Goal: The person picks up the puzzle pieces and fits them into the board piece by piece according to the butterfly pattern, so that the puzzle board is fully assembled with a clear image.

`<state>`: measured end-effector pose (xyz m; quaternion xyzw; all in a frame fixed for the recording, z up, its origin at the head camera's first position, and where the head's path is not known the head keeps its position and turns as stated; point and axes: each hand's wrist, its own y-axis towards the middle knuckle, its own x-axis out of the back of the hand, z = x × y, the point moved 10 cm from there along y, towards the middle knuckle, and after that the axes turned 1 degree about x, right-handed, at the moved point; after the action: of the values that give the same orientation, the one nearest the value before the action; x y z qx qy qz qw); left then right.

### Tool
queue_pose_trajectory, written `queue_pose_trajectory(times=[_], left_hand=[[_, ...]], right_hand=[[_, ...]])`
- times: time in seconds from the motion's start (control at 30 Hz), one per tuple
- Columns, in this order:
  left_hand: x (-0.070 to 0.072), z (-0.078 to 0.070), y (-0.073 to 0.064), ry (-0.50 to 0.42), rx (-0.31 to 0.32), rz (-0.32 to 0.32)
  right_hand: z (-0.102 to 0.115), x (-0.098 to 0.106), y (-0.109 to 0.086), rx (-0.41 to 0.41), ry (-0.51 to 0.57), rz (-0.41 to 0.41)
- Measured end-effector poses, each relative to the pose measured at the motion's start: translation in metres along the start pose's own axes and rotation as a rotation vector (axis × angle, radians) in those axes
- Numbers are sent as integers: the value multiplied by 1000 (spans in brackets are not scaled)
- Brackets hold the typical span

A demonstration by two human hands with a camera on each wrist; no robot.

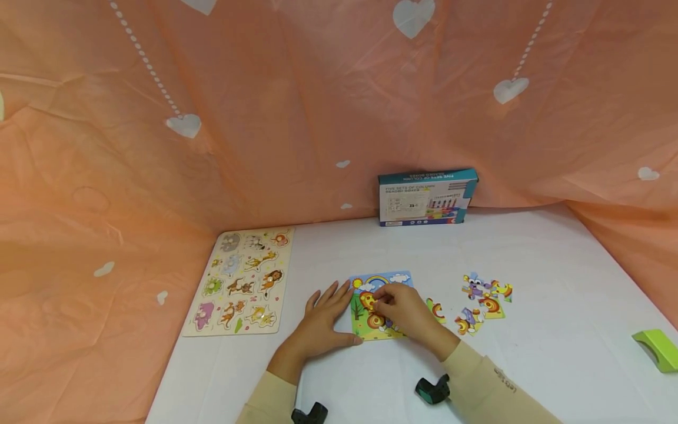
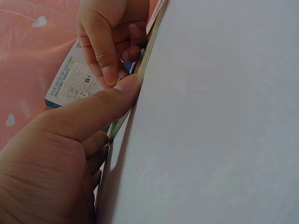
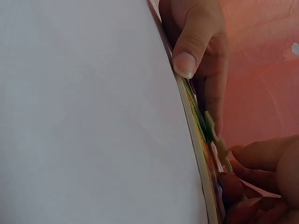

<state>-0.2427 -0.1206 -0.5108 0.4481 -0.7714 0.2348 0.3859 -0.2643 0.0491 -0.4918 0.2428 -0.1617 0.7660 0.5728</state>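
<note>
A small square picture puzzle board (image 1: pixel 362 325), with a sun, rainbow and grass, lies on the white table. My left hand (image 1: pixel 325 323) is spread along its left side, the thumb touching the lower left corner and the fingers fairly straight. Over the board, my right hand (image 1: pixel 408 312) pinches a puzzle piece (image 1: pixel 366 301) between thumb and fingers. Seen edge-on in the right wrist view, that piece (image 3: pixel 221 150) stands slightly tilted off the board's face. The right hand hides part of the board.
Several loose puzzle pieces (image 1: pixel 492 308) lie right of the board. An animal peg puzzle (image 1: pixel 243 297) sits at the left. A box (image 1: pixel 408 206) stands against the orange curtain (image 1: pixel 296 118). A green arched block (image 1: pixel 658 348) lies at the far right.
</note>
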Motion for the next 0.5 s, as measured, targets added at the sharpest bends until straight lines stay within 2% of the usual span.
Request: queue_pose_trajectory(times=[0.3,0.5], left_hand=[[-1,0,0,1,-6,-5],[0,0,0,1,-3,-5]], right_hand=[[9,-5,-2,68,-156,43],[16,-12,-5,136,-296,68]])
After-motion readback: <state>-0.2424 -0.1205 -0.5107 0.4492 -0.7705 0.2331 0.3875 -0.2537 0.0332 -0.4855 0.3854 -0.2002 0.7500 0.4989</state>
